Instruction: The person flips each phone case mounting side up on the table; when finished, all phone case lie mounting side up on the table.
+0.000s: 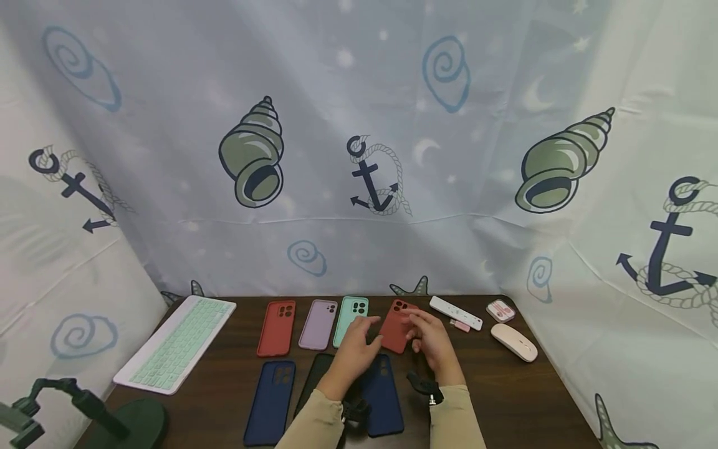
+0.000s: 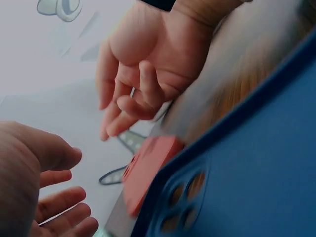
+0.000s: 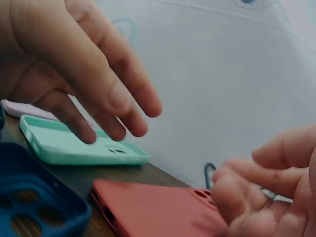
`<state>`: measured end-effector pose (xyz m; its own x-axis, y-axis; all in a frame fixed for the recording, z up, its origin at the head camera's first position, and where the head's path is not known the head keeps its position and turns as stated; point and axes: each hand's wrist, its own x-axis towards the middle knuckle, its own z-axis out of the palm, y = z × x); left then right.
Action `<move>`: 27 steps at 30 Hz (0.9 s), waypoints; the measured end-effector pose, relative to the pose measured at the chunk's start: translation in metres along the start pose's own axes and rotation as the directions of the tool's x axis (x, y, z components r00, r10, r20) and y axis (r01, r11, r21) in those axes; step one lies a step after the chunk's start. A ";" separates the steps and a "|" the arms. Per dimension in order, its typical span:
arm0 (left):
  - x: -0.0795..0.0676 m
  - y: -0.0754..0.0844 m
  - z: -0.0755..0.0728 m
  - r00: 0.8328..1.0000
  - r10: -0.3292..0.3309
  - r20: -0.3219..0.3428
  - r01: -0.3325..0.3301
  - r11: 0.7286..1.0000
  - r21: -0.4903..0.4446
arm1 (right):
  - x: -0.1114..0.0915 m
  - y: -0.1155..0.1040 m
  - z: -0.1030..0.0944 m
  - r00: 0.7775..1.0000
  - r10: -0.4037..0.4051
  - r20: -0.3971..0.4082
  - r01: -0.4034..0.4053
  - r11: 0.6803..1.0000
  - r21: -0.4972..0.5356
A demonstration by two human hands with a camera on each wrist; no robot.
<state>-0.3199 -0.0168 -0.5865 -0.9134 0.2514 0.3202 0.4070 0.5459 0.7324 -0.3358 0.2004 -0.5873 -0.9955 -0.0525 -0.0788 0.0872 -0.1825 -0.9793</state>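
Observation:
Both hands hover over a red phone case [image 1: 395, 333] near the middle of the table. My left hand [image 1: 356, 349] is at its left side, fingers loosely bent and holding nothing. In the right wrist view the left hand [image 3: 74, 64] hangs above the mint phone case [image 3: 84, 143]. My right hand [image 1: 430, 343] is over the red case's right side, its fingers partly curled with nothing visible between them. A blue phone case [image 1: 382, 396] lies below the hands, and a black phone case [image 1: 310, 380] is partly hidden by the left forearm.
Further left lie a lilac phone case [image 1: 318, 324], another red case [image 1: 276, 328] and another blue case [image 1: 270, 402]. A keyboard [image 1: 176, 343] and a dark green stand [image 1: 134, 424] are at the left. A white remote [image 1: 455, 312], earphone case [image 1: 500, 310] and mouse [image 1: 513, 342] lie right.

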 end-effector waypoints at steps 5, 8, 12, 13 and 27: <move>0.000 0.010 0.021 1.000 -0.002 0.021 0.002 1.000 -0.019 | -0.004 0.005 -0.015 0.992 0.026 -0.120 -0.043 0.989 -0.144; -0.002 0.012 0.027 0.999 0.013 0.034 -0.012 0.999 -0.037 | -0.006 0.006 -0.021 0.980 0.031 -0.194 -0.080 0.966 -0.246; -0.003 0.009 0.031 0.998 0.019 0.062 -0.016 0.998 -0.061 | -0.005 0.007 -0.025 0.970 0.040 -0.238 -0.121 0.935 -0.334; -0.003 0.008 0.031 0.998 0.018 0.066 -0.015 0.998 -0.057 | -0.004 0.007 -0.025 0.972 0.038 -0.233 -0.119 0.931 -0.345; -0.007 0.001 0.037 0.992 -0.060 0.114 0.054 0.997 0.051 | 0.000 0.010 -0.023 0.979 0.050 -0.195 -0.124 0.912 -0.390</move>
<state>-0.3127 0.0115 -0.6096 -0.9290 0.3077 0.2054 0.3568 0.5987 0.7171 -0.3357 0.2214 -0.6011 -0.9779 0.1313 -0.1625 0.1889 0.2233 -0.9563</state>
